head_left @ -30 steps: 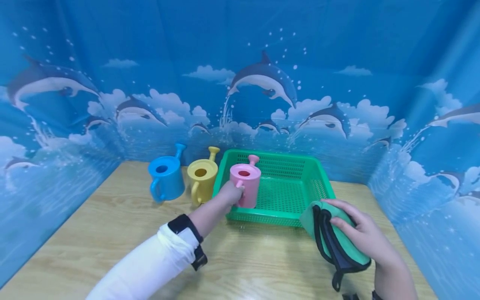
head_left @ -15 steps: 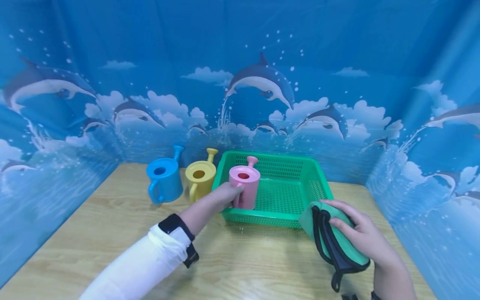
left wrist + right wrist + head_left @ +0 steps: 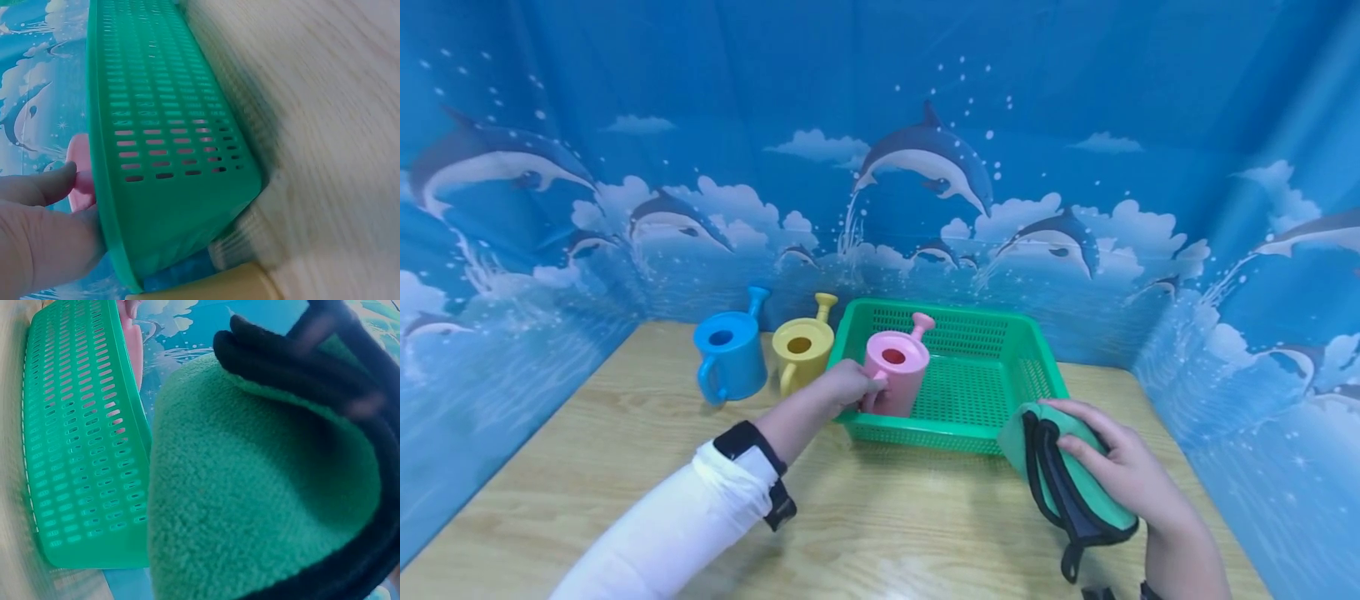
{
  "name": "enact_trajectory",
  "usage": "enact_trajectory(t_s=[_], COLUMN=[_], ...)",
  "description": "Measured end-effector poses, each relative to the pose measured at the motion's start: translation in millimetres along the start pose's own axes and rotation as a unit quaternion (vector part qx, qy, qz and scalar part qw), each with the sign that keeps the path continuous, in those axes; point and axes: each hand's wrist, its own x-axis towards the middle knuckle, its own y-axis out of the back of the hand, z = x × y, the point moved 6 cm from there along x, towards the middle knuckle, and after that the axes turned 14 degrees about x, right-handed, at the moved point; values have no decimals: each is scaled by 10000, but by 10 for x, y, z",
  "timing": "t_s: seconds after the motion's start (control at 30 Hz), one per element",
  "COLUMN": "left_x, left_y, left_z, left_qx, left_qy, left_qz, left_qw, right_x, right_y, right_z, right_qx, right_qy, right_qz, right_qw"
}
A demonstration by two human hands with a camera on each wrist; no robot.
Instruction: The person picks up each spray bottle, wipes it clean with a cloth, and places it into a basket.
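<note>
Inside the green plastic basket [image 3: 936,429], near its left front corner, stands a pink watering can [image 3: 902,379], leaning slightly to the right. My left hand [image 3: 848,385] grips this can by its handle. The left wrist view shows the thumb at the pink handle [image 3: 84,181], while the basket wall hides most of the can. On the other side, my right hand [image 3: 1123,462] holds a folded green cloth [image 3: 1093,479] with black edging and a hanging loop. The cloth is by the basket's front right corner and fills much of the right wrist view.
Left of the basket, a yellow watering can [image 3: 805,354] and a blue watering can [image 3: 733,358] stand upright on the wooden table [image 3: 910,525]. A blue curtain [image 3: 820,83] printed with dolphins encloses the back and sides.
The pink watering can has tilted and shifted slightly to the right within the basket, still in my left hand. My right hand and the cloth stay almost in place.
</note>
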Motion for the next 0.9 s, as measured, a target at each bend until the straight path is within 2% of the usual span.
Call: enact_trajectory(t_s=[0.1,0.2,0.5,0.57,0.7,0.9], left_x=[6,11,52,59,53,55], left_y=[3,-13,-61,-78,-96,-128], left_z=[-25,-37,9,33,81,104], left_qx=[-243,-378,-225,-27,632,1531], left_qy=[29,-72,-502,-623,-777,-688], left_qz=[14,-100,-412,-498,-430,-166], left_qw=[9997,9992,9976,9968,9940,9857], right_x=[2,4,-4,-5,-6,-13], right_y=[-5,-8,-9,-6,-1,5], right_z=[0,5,14,10,2,2], right_qx=[14,-5,-33,-22,-31,81], right_qy=[-7,-40,-85,-69,-21,4], right_qz=[-16,-26,-35,-23,-15,-14], right_qw=[10000,10000,10000,10000,10000,10000])
